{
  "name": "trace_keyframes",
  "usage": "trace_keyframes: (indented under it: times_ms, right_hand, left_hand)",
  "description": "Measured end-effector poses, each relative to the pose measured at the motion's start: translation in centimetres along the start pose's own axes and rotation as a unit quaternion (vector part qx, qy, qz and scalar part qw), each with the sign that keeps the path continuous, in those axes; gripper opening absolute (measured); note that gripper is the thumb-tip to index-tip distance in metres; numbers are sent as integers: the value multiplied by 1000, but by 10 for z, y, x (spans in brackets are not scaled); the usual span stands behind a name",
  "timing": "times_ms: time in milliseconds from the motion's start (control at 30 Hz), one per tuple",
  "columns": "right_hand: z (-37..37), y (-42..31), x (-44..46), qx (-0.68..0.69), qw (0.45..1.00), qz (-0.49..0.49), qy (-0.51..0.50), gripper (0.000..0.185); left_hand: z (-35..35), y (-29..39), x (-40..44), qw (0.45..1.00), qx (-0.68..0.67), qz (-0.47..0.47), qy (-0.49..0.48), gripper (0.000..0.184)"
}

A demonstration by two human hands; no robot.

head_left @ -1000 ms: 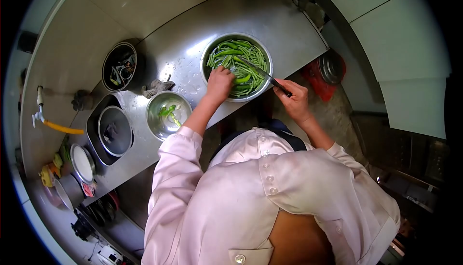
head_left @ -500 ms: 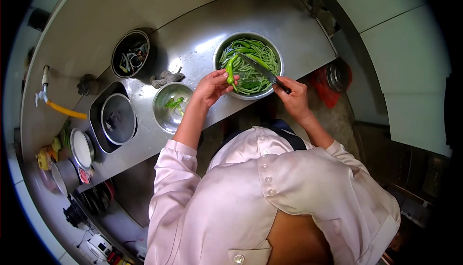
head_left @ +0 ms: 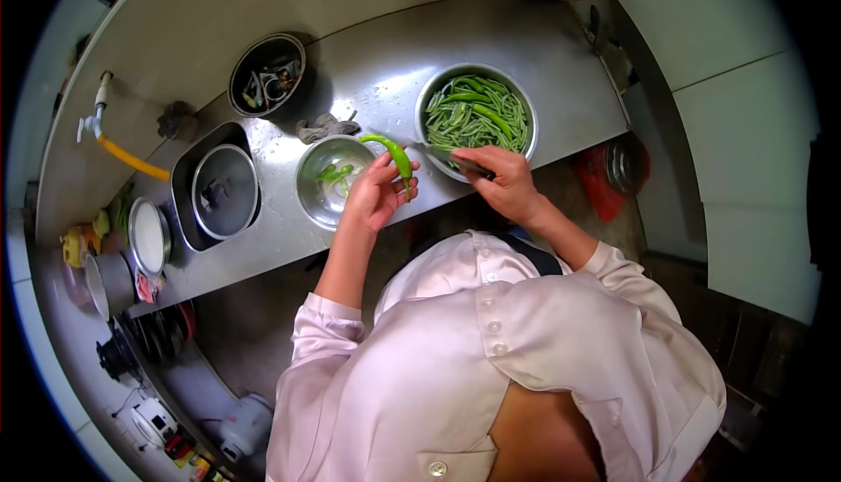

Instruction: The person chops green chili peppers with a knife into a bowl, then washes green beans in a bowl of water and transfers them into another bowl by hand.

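Observation:
Between the fingers of my left hand (head_left: 382,193) is a long green chili pepper (head_left: 394,154), held up near the right rim of a small steel bowl (head_left: 308,203). Green pepper pieces (head_left: 333,175) lie inside that bowl. My right hand (head_left: 506,186) is closed round the dark handle of a knife (head_left: 442,154), its blade pointing left toward the pepper. Behind the knife stands a larger steel basin (head_left: 533,107) filled with cut green beans (head_left: 477,136) and several whole green peppers (head_left: 492,119).
A grey cloth (head_left: 326,128) lies behind the small bowl. At the back left is a dark pot (head_left: 235,88) with scraps. Farther left, a sink (head_left: 180,186) holds a round pan (head_left: 252,186), near a tap with a yellow hose (head_left: 131,159). A red bag (head_left: 604,191) is below the counter's right end.
Both hands have moved left, away from above the basin, carrying the pepper and the knife. The pepper is now beside the small bowl. The camera view has shifted slightly.

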State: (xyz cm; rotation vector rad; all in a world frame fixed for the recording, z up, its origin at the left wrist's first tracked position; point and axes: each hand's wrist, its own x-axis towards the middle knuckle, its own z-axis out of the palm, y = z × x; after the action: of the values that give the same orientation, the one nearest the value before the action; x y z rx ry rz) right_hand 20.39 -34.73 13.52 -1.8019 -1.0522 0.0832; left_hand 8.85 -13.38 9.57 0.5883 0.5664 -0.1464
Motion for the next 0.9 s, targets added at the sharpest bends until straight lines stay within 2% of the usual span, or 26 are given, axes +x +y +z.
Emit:
trace_keyframes:
  times_ms: [67,167,200,300,333,433,467,567,600,733,900]
  right_hand:
    - [11,-8,8,-19,998,-45,-34,35]
    - [30,-20,17,-42,992,-79,-84,37]
    - [37,-23,19,-52,989,-95,-100,38]
    - [57,-28,23,-56,979,-149,-125,44]
    - [64,-30,24,-53,976,-168,-129,46]
    - [77,-38,25,-35,966,-199,-159,48]
    - [80,-40,23,-28,964,-204,-170,48]
    - [90,-44,19,-16,956,-218,-196,47]
    - [93,-45,18,-12,954,-220,-204,47]
    - [104,-48,17,-6,944,-239,-228,47]
    - [113,-45,16,-24,934,-262,-243,47]
  left_hand:
    - [-7,0,-19,1000,7,8,24,39]
    - [-18,-8,-37,988,39,52,138,27]
    - [-23,-13,-45,985,75,87,126,24]
    - [-32,-21,-61,987,31,121,102,29]
    - [-33,-25,-66,984,7,150,92,24]
    - [-36,-26,-80,987,-45,112,111,30]
    - [-33,-29,-86,982,-43,133,124,34]
    - [-42,-34,-97,984,-78,106,121,33]
    - [-46,-41,-99,979,-70,134,136,36]
    - [-60,-50,-105,979,-64,175,89,41]
    - [-61,-51,-109,972,-105,173,119,35]
